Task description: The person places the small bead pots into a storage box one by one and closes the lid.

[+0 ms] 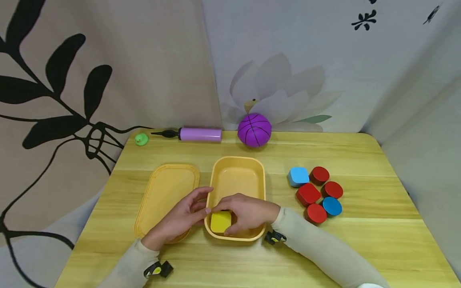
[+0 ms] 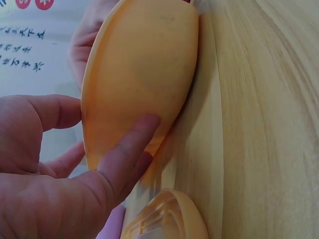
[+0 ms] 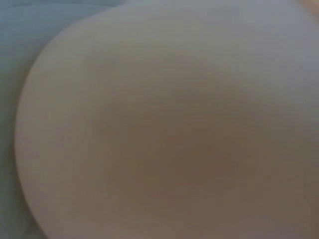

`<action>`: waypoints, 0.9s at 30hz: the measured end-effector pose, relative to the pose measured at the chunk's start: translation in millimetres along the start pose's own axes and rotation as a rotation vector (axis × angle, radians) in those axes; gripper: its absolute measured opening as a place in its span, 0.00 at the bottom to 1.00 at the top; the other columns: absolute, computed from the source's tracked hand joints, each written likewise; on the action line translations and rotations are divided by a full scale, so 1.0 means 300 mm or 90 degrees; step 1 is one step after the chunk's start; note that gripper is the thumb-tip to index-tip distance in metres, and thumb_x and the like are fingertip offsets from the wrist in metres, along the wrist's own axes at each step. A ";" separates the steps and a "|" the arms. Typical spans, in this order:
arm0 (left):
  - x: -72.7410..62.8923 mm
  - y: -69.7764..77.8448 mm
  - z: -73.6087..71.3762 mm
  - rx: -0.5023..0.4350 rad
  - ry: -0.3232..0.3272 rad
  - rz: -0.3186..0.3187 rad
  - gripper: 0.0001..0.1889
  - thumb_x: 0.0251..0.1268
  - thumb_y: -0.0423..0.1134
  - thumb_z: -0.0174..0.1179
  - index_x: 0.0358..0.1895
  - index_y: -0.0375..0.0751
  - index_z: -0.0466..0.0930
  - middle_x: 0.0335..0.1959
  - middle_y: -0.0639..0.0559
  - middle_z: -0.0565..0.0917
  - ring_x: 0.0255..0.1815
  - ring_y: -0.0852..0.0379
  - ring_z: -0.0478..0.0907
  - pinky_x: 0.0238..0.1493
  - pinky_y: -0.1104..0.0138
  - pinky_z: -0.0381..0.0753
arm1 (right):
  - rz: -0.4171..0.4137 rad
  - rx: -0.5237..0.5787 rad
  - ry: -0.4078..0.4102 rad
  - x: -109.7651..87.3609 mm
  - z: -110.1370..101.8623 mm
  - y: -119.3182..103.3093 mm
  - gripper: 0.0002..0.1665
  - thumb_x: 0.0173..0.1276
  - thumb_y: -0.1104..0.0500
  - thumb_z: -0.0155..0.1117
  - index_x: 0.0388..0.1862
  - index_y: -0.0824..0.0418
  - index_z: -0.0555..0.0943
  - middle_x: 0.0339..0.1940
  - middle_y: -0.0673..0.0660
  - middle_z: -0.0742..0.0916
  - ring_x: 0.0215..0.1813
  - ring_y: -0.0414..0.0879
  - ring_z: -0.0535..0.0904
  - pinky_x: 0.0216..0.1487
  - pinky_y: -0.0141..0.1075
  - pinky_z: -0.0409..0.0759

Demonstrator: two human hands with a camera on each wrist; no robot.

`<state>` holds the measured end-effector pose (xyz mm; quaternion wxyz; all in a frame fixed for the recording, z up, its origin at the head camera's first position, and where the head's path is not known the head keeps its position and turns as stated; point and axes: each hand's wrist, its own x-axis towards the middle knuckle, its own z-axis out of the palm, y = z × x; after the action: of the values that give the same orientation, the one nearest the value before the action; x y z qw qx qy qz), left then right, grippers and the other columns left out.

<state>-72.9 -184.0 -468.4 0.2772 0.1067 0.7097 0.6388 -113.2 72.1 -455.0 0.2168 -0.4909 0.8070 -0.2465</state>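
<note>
A yellow-orange plastic box (image 1: 237,159) stands uncovered on the table. My left hand (image 1: 181,218) holds its left side, with thumb and index at the rim and other fingers against the outer wall; the left wrist view shows this hand (image 2: 75,184) on the box wall (image 2: 144,55). Inside the box, my right hand (image 1: 246,214) pinches a yellow block (image 1: 220,222) at the near left corner, fingers at its far side and thumb at its near side. The right wrist view is a blur of skin. Left of the box lies its matching lid (image 1: 169,184), partly under the left hand.
Red and blue blocks (image 1: 315,214) cluster right of the box, among them a light blue one (image 1: 298,177). Along the back edge lie a green toy duck (image 1: 141,139), a purple hand pump (image 1: 200,135) and a purple ball (image 1: 254,130). A curtain hangs behind the table (image 1: 374,248).
</note>
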 end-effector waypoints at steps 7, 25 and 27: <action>0.001 -0.003 -0.003 0.001 0.003 0.002 0.33 0.82 0.40 0.59 0.83 0.50 0.57 0.84 0.38 0.58 0.79 0.32 0.66 0.58 0.58 0.87 | 0.001 0.011 0.005 0.000 -0.004 -0.003 0.40 0.64 0.49 0.80 0.73 0.54 0.78 0.66 0.47 0.85 0.67 0.37 0.80 0.73 0.34 0.75; 0.006 -0.006 -0.001 -0.012 -0.006 0.009 0.33 0.82 0.35 0.57 0.83 0.46 0.56 0.83 0.36 0.60 0.77 0.33 0.68 0.58 0.59 0.88 | 0.004 0.121 0.135 -0.080 -0.066 -0.006 0.26 0.73 0.52 0.73 0.67 0.58 0.82 0.61 0.54 0.88 0.62 0.45 0.85 0.59 0.38 0.86; 0.004 -0.008 0.001 -0.016 -0.005 0.009 0.33 0.82 0.34 0.57 0.83 0.45 0.56 0.82 0.36 0.60 0.77 0.33 0.69 0.58 0.59 0.88 | 0.000 0.131 0.164 -0.102 -0.079 -0.003 0.24 0.73 0.54 0.72 0.65 0.59 0.83 0.60 0.54 0.89 0.61 0.45 0.85 0.58 0.39 0.87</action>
<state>-73.4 -183.6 -471.0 0.2768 0.1112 0.6999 0.6490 -113.7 103.6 -432.6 0.1610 -0.4306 0.7985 -0.3888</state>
